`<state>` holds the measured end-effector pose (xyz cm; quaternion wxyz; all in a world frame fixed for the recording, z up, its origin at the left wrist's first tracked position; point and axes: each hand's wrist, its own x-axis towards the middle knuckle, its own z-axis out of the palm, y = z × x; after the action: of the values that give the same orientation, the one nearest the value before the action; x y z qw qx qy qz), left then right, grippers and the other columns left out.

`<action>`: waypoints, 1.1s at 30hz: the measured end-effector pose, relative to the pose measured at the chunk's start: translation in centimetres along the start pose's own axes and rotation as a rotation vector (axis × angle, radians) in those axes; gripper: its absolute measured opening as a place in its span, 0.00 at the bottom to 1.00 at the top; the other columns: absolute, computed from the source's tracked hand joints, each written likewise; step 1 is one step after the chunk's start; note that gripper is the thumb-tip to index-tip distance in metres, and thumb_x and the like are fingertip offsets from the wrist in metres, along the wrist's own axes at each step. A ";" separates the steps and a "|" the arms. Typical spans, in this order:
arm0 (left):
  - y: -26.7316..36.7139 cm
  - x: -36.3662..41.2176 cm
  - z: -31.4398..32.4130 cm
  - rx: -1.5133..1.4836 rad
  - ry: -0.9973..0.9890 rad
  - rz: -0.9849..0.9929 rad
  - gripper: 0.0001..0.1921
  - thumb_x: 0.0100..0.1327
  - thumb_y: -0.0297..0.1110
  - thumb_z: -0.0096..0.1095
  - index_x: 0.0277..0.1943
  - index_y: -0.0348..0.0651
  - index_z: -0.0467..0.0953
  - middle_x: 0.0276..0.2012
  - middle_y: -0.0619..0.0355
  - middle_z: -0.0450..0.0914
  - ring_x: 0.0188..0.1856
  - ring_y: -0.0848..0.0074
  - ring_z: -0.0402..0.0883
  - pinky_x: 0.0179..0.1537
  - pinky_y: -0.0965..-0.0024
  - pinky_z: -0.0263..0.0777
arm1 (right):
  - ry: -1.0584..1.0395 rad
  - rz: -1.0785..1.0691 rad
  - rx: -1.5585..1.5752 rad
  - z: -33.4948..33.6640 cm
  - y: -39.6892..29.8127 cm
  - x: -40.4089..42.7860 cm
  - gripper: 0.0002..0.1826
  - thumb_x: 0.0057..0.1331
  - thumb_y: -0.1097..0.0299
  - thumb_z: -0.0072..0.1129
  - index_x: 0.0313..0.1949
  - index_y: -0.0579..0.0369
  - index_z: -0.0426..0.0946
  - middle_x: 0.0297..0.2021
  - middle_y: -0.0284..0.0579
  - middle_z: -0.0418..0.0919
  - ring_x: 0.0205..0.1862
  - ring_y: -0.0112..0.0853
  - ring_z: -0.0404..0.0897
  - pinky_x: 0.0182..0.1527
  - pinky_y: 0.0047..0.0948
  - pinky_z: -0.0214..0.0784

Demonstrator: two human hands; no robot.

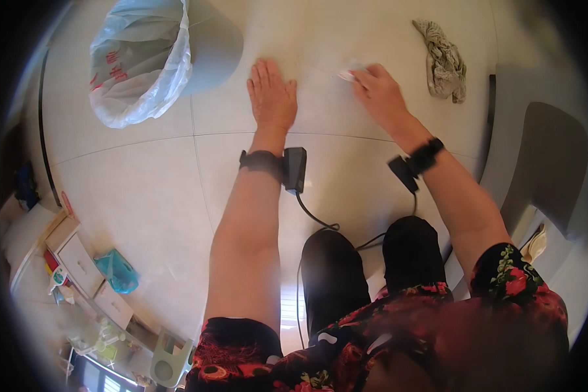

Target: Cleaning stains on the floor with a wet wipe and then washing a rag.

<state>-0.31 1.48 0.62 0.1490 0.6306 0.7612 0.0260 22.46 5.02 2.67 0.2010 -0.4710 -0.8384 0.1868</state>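
Observation:
My left hand rests palm down on the pale tiled floor, its thumb spread from the fingers and nothing held. To the right of it, my right hand pinches a small crumpled white piece, likely tissue or paper, at floor level. That piece is blurred and partly hidden by the fingers. Left of my left hand is a grey bin with a translucent white plastic bag lining it and folded over its rim. The bag bears red writing. A bunched grey-brown cloth lies on the floor beyond my right hand.
Grey furniture stands close along the right side. At lower left are a white drawer cabinet, a teal plastic bag and a light green plastic stool. A black cable runs from my wrist devices past my knees.

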 end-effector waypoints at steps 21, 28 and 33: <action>0.0 1.1 1.0 0.087 0.198 0.033 0.28 0.66 0.47 0.42 0.68 0.54 0.54 0.69 0.48 0.49 0.70 0.57 0.45 0.68 0.51 0.34 | -0.145 -0.304 0.144 -0.6 1.4 7.1 0.07 0.59 0.72 0.56 0.38 0.56 0.77 0.33 0.45 0.74 0.32 0.40 0.76 0.35 0.33 0.70; -0.4 0.8 0.4 -0.078 0.190 0.032 0.27 0.67 0.43 0.40 0.67 0.45 0.54 0.69 0.54 0.50 0.71 0.61 0.45 0.69 0.53 0.32 | -0.131 -0.140 0.137 -3.2 0.2 -1.9 0.07 0.57 0.74 0.58 0.37 0.57 0.76 0.29 0.47 0.72 0.29 0.41 0.75 0.30 0.33 0.69; -0.9 1.1 1.0 -0.075 0.216 0.044 0.26 0.66 0.40 0.40 0.66 0.45 0.56 0.68 0.53 0.54 0.70 0.60 0.48 0.69 0.53 0.34 | -0.070 -0.186 0.134 2.5 -3.3 2.0 0.06 0.55 0.75 0.58 0.33 0.59 0.75 0.27 0.48 0.70 0.27 0.43 0.72 0.29 0.36 0.68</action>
<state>-1.09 2.18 -0.71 0.0891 0.6345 0.7574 0.1257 17.80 4.84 2.53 0.2194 -0.3697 -0.8706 0.2393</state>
